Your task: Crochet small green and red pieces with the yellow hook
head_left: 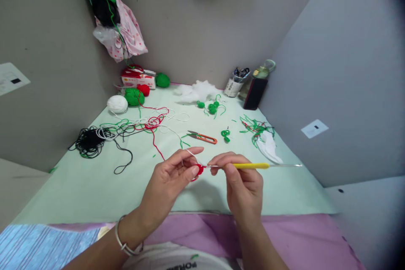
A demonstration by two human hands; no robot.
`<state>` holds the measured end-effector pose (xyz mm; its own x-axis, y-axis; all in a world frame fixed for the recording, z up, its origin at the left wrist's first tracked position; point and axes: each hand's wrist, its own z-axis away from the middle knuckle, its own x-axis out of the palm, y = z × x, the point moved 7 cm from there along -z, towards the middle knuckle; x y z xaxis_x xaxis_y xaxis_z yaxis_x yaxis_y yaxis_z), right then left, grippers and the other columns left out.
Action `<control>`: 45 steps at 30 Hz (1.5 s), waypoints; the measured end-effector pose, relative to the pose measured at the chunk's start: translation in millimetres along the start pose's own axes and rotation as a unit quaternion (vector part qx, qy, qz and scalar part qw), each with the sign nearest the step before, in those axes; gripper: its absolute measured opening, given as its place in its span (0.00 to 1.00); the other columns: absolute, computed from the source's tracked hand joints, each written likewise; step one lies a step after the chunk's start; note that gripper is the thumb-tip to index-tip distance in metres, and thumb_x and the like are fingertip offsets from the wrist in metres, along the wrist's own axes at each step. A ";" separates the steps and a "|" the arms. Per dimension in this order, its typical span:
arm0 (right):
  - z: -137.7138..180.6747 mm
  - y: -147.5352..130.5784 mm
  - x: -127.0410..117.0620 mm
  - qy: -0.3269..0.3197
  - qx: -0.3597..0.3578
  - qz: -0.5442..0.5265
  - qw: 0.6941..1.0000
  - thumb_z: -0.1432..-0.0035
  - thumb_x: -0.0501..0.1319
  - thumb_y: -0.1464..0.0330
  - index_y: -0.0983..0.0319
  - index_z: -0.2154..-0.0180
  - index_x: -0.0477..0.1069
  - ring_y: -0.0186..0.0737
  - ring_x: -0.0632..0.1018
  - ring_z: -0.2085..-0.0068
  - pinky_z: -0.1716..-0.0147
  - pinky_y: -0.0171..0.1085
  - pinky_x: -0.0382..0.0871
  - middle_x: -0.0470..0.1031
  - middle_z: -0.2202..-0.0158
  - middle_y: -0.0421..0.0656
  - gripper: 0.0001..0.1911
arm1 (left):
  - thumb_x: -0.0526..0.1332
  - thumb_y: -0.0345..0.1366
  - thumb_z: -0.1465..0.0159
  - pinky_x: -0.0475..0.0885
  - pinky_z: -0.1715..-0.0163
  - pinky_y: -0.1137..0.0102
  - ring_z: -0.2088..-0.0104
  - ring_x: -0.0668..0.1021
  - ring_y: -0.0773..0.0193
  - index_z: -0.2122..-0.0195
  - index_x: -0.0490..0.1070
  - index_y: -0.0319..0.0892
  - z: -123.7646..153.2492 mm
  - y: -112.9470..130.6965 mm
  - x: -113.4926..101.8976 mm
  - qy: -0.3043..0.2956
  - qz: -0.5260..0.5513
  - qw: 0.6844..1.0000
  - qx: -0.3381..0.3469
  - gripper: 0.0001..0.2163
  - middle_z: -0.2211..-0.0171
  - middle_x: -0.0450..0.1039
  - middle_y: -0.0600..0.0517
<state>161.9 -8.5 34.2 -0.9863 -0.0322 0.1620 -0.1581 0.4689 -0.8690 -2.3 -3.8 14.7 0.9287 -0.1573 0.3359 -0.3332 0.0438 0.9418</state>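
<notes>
Between thumb and fingers, my left hand pinches a small red crochet piece. A white yarn strand runs over the raised left index finger, and a red strand leads back from that hand to the tangle on the table. My right hand is closed around the yellow handle of a crochet hook. The hook's metal tip meets the right edge of the red piece; whether it is inside a stitch I cannot tell. A thin metal end sticks out to the right of the handle.
Orange thread snips lie beyond my hands. Black yarn, a white ball and green yarn are at left. White stuffing, a pen cup and a phone stand behind; yarn scraps lie right.
</notes>
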 end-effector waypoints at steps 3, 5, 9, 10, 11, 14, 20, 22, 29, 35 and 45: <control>1.8 -7.0 1.8 -0.008 -0.032 0.039 0.999 0.28 0.60 0.70 0.56 0.59 0.81 0.38 0.79 0.63 0.64 0.38 0.73 0.82 0.63 0.42 0.11 | 0.71 0.33 0.36 0.74 0.62 0.75 0.65 0.76 0.68 0.50 0.85 0.53 0.6 2.6 0.3 0.009 -0.022 1.000 0.010 0.14 0.66 0.74 0.55; 3.5 -12.2 3.1 -0.018 -0.059 0.070 0.996 0.28 0.59 0.73 0.56 0.57 0.80 0.38 0.79 0.62 0.62 0.38 0.74 0.82 0.63 0.42 0.11 | 0.71 0.33 0.36 0.75 0.63 0.76 0.64 0.76 0.68 0.50 0.85 0.54 0.6 3.3 -0.2 0.014 -0.039 0.999 0.019 0.14 0.66 0.74 0.55; 6.5 -20.4 6.6 -0.049 -0.107 0.128 0.985 0.30 0.58 0.77 0.56 0.55 0.79 0.40 0.81 0.59 0.59 0.40 0.76 0.82 0.62 0.42 0.13 | 0.71 0.31 0.36 0.75 0.64 0.76 0.66 0.77 0.68 0.50 0.85 0.54 0.3 5.8 -3.1 0.026 -0.083 0.994 0.062 0.15 0.66 0.74 0.55; 7.3 -21.7 7.8 -0.058 -0.117 0.146 0.981 0.30 0.58 0.78 0.56 0.55 0.79 0.41 0.81 0.58 0.59 0.41 0.76 0.82 0.62 0.42 0.14 | 0.71 0.30 0.37 0.75 0.64 0.76 0.65 0.77 0.68 0.51 0.85 0.53 0.4 6.7 -3.8 0.030 -0.094 0.992 0.076 0.15 0.66 0.74 0.55; 8.5 -23.1 9.3 -0.065 -0.130 0.166 0.975 0.31 0.58 0.79 0.56 0.54 0.79 0.41 0.82 0.57 0.58 0.41 0.77 0.82 0.61 0.43 0.15 | 0.71 0.30 0.37 0.75 0.63 0.75 0.65 0.77 0.68 0.51 0.85 0.53 0.7 7.3 -4.4 0.034 -0.102 0.990 0.088 0.15 0.66 0.74 0.55; 15.2 -28.2 15.5 -0.077 -0.192 0.223 0.953 0.34 0.60 0.81 0.55 0.48 0.79 0.42 0.82 0.57 0.59 0.41 0.78 0.83 0.56 0.47 0.20 | 0.71 0.30 0.37 0.74 0.60 0.75 0.63 0.78 0.67 0.50 0.84 0.53 1.9 5.4 -4.8 0.048 -0.104 0.990 0.087 0.15 0.66 0.76 0.56; 24.3 -21.6 16.5 -0.002 -0.206 0.257 0.944 0.36 0.65 0.80 0.44 0.44 0.79 0.45 0.82 0.57 0.62 0.43 0.78 0.83 0.54 0.46 0.27 | 0.75 0.36 0.40 0.76 0.60 0.71 0.66 0.79 0.66 0.45 0.78 0.47 3.5 -5.1 8.1 0.043 0.014 0.999 -0.006 0.21 0.69 0.77 0.57; 22.1 -15.1 13.1 0.020 -0.169 0.222 0.960 0.35 0.65 0.78 0.44 0.47 0.81 0.44 0.82 0.56 0.60 0.43 0.78 0.82 0.54 0.45 0.24 | 0.76 0.37 0.41 0.76 0.59 0.70 0.65 0.79 0.64 0.45 0.78 0.46 2.9 -7.0 11.4 0.038 0.043 0.998 -0.021 0.23 0.68 0.78 0.55; 3.5 15.2 -1.8 0.039 -0.009 0.003 0.999 0.32 0.65 0.69 0.51 0.59 0.84 0.40 0.79 0.60 0.62 0.39 0.73 0.81 0.63 0.42 0.09 | 0.71 0.42 0.35 0.70 0.67 0.73 0.69 0.73 0.68 0.49 0.80 0.44 -0.6 -7.2 5.5 0.004 -0.013 1.000 -0.014 0.15 0.67 0.73 0.54; -1.0 24.4 -1.8 0.035 0.044 -0.047 0.997 0.36 0.70 0.63 0.55 0.63 0.85 0.41 0.78 0.62 0.63 0.40 0.74 0.80 0.65 0.44 0.05 | 0.69 0.43 0.34 0.65 0.74 0.73 0.73 0.68 0.69 0.41 0.77 0.45 -2.7 -10.7 9.9 -0.040 -0.031 0.998 -0.048 0.21 0.65 0.71 0.54; -6.5 27.8 7.6 -0.003 0.129 -0.124 0.984 0.46 0.76 0.62 0.56 0.69 0.85 0.38 0.74 0.69 0.69 0.37 0.69 0.77 0.71 0.42 0.05 | 0.61 0.34 0.28 0.70 0.61 0.67 0.69 0.72 0.62 0.42 0.80 0.47 0.2 33.6 -3.5 -0.039 -0.261 0.948 0.177 0.15 0.68 0.74 0.52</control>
<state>150.3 10.0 14.4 -0.9159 -0.1240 0.3817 -0.4001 0.2071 -0.8927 -16.7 -1.9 45.2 0.9720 -0.1390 -0.1897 0.1219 -0.3919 0.9119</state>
